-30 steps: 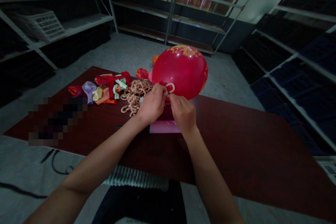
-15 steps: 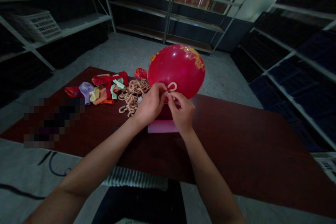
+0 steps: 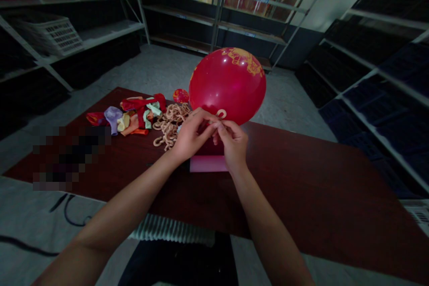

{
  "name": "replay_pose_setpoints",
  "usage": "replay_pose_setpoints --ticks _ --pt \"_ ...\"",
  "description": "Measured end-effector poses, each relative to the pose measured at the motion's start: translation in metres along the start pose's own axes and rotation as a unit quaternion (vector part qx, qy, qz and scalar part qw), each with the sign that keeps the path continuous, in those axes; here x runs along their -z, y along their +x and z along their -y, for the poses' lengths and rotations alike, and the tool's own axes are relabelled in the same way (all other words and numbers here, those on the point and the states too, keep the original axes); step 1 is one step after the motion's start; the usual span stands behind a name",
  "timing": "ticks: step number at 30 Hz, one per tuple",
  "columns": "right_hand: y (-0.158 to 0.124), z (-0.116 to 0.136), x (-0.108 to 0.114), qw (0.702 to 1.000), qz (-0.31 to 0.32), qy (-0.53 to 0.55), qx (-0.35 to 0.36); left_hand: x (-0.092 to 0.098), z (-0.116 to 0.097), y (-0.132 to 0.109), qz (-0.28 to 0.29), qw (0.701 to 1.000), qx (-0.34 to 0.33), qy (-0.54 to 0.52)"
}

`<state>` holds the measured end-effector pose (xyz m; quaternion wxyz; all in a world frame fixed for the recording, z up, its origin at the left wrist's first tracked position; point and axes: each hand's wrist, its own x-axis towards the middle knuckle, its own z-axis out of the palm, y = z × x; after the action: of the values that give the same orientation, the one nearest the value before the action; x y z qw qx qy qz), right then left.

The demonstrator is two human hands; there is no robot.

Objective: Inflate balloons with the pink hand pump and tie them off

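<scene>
A blown-up red balloon point(image 3: 228, 82) with gold print floats just above the dark red table point(image 3: 301, 187). My left hand point(image 3: 191, 136) and my right hand point(image 3: 233, 143) meet under it and pinch its neck together. A small pale ring clip point(image 3: 221, 113) sits at the neck, right above my fingertips. Below my hands lies a pink flat block point(image 3: 208, 163). A heap of the same pale clips point(image 3: 170, 123) lies just left of my left hand.
Several limp balloons point(image 3: 134, 114) in red, purple, yellow and green lie at the table's far left. A small round red piece point(image 3: 181, 95) sits behind the clips. Metal shelving point(image 3: 83, 31) lines both sides and the back. A blurred patch point(image 3: 67, 152) covers the table's left end.
The balloon has risen and turned, so its gold print faces up and right. My fingers have closed tighter at the neck, with the ring clip now just above them.
</scene>
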<state>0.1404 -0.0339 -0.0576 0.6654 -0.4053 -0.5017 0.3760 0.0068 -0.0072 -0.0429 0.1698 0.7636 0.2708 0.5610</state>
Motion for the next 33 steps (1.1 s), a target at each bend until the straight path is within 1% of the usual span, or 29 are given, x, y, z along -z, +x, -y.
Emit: replay_pose_setpoints --ticks 2,4,7,11,14,17,19,21,23,25,29,31,33 --pt "-0.002 0.001 -0.001 1.000 0.008 -0.009 0.000 -0.002 0.002 -0.001 -0.017 0.999 0.026 -0.033" --pt "-0.003 0.002 -0.002 1.000 0.014 -0.021 -0.005 -0.004 0.003 -0.001 -0.032 0.993 0.070 -0.093" --pt "-0.005 0.004 -0.004 0.999 0.020 -0.032 -0.012 -0.009 0.003 -0.001 -0.061 0.968 0.148 -0.193" --pt "-0.007 0.004 -0.005 0.998 0.023 -0.052 -0.012 -0.010 0.001 0.002 -0.102 0.927 0.226 -0.282" --pt "-0.008 0.002 -0.004 0.996 0.030 -0.089 -0.002 -0.006 0.000 0.007 -0.126 0.878 0.282 -0.366" --pt "-0.011 0.001 -0.004 0.987 0.045 -0.149 0.029 0.000 0.001 0.011 -0.144 0.832 0.321 -0.428" --pt "-0.012 0.002 -0.003 0.981 0.052 -0.181 0.051 0.003 0.002 0.013 -0.148 0.819 0.334 -0.443" --pt "-0.013 0.002 -0.003 0.977 0.052 -0.195 0.065 0.003 0.004 0.013 -0.148 0.821 0.326 -0.445" --pt "-0.013 0.003 -0.003 0.978 0.050 -0.191 0.069 0.000 0.006 0.011 -0.149 0.834 0.297 -0.441" --pt "-0.012 0.003 -0.003 0.981 0.045 -0.176 0.065 -0.003 0.008 0.009 -0.136 0.852 0.265 -0.430" --pt "-0.012 0.002 -0.003 0.988 0.017 -0.146 0.044 -0.004 0.010 0.006 -0.061 0.903 0.235 -0.354" --pt "-0.011 0.001 -0.003 0.990 0.010 -0.138 0.034 -0.003 0.010 0.006 -0.048 0.923 0.217 -0.313" --pt "-0.011 0.000 -0.002 0.990 0.011 -0.137 0.030 -0.003 0.011 0.006 -0.051 0.932 0.202 -0.295"
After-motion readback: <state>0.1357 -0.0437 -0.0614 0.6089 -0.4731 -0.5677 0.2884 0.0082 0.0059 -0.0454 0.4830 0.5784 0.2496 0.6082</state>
